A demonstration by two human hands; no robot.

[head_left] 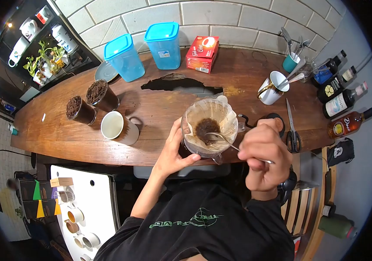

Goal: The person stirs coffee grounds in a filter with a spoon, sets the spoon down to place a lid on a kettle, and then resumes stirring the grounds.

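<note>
A glass coffee dripper [186, 119] with a paper filter [225, 114] inside stands near the front edge of the wooden table. Dark wet coffee grounds [207, 127] lie at the bottom of the filter. My left hand [170, 154] wraps round the left side of the dripper, thumb toward me. In my right hand [264, 150] the handle of a metal spoon [227, 141] is pinched, and the spoon's bowl dips into the grounds. The vessel under the dripper is mostly hidden from above.
On the left stand a white cup [119, 128] and two glasses of dark crumbly grounds [81, 110]. Blue-lidded containers [163, 45] and a red box [202, 54] are at the back. To the right are a gold-handled mug [273, 88], scissors [293, 130] and several bottles [341, 103]. The tabletop has a jagged dark hole [177, 82].
</note>
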